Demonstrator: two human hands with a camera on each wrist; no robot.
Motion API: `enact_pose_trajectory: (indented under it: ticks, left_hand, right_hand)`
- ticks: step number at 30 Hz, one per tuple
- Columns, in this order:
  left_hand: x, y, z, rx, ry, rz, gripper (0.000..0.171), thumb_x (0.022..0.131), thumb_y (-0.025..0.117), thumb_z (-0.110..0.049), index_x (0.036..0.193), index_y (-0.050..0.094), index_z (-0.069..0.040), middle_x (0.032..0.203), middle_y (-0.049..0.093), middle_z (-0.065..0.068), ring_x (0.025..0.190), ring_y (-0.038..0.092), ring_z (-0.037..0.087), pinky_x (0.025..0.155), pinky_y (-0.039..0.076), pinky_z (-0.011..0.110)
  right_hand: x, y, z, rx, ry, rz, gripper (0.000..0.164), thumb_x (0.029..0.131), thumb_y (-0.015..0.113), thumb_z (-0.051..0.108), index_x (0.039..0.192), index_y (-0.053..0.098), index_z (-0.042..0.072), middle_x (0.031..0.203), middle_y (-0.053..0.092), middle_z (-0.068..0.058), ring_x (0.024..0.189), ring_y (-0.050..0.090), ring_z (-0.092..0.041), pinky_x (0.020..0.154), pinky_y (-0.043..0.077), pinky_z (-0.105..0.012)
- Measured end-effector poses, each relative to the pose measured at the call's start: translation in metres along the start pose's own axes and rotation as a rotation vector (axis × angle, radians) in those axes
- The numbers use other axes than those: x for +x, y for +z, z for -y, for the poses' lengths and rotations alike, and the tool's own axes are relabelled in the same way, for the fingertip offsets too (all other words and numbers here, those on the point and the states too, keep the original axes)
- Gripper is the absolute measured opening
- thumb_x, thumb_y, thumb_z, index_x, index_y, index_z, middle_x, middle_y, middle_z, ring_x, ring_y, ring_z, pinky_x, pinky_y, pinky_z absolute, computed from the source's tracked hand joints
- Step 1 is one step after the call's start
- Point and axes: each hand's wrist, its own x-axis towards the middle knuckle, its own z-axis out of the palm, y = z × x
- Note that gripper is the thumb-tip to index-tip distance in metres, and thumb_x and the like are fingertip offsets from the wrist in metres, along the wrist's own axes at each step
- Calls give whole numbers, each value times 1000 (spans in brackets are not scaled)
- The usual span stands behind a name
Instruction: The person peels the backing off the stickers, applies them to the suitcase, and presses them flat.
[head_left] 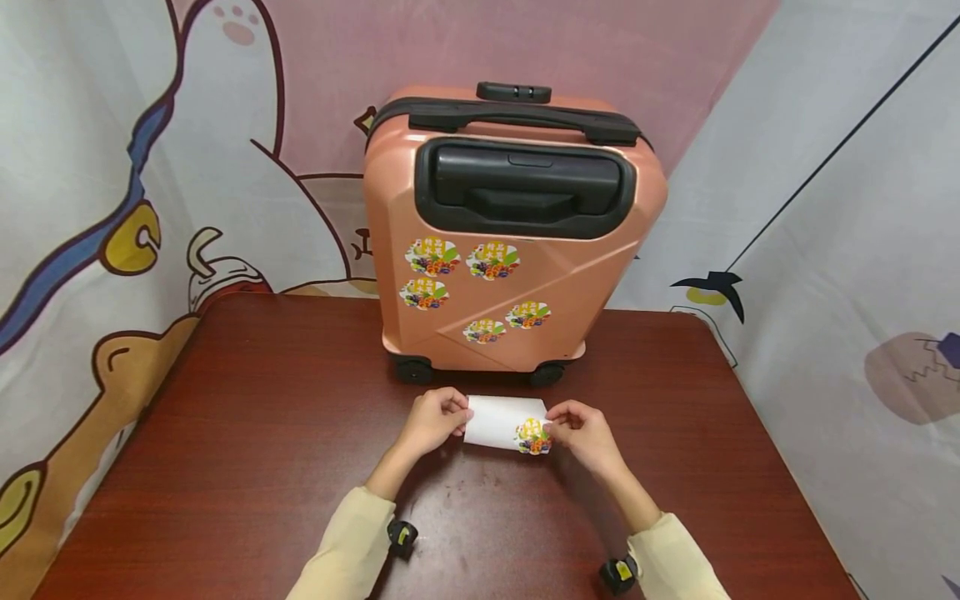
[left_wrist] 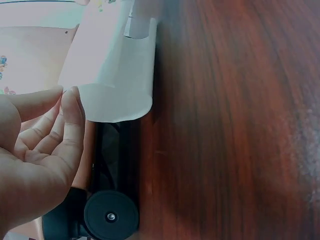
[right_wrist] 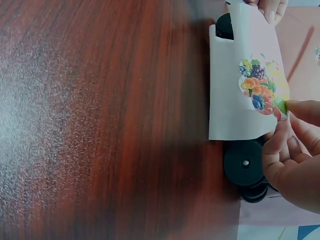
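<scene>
A white sticker sheet (head_left: 495, 421), curled over on itself, is held between both hands in front of the suitcase. One round fruit sticker (right_wrist: 262, 87) is on its right part. My left hand (head_left: 437, 419) pinches the sheet's left edge between thumb and forefinger. At the right edge, my right hand (head_left: 588, 432) pinches the sheet, its thumb at the rim of the fruit sticker. Behind them stands an upright rose-gold suitcase (head_left: 510, 275) with several similar fruit stickers on its front. A black wheel (left_wrist: 111, 215) of it shows below the left hand in the left wrist view.
The suitcase stands on a dark red-brown wooden table (head_left: 247, 433), near its back edge. Its black telescopic handle (head_left: 525, 179) is pushed down into the recess. A cartoon-printed cloth (head_left: 315, 75) hangs behind and at both sides. Each wrist wears a small black device (head_left: 402, 537).
</scene>
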Motion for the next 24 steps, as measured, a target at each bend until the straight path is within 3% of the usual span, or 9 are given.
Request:
enact_pose_trajectory:
  ticks: [7,18,24]
  left_hand:
    - [-1,1,-2,-16,-6,2,7,80,65,1,79,60,5,63,61,9,52,58,15,51,53,32]
    - [-1,4,-2,-13,-32,2,8,82,65,-1,80,60,5,61,61,7,49,57,11,50,52,29]
    - [-2,4,-3,-30,-45,12,8,83,64,-1,80,60,5,58,59,7,48,56,11,53,53,41]
  right_hand:
    - [-11,2,23,-68,-74,-24,10,74,63,-12,84,61,-12,70,55,-13,55,47,-10,49,40,-19]
    - [-15,4,28,-140,-144,-54,7,74,65,-11,80,62,-9,70,57,-15,57,49,-11,51,40,-18]
    - [-15,5,27,-133,-153,-56,9,73,66,-12,75,59,-6,67,58,-16,56,54,-25,50,40,-19]
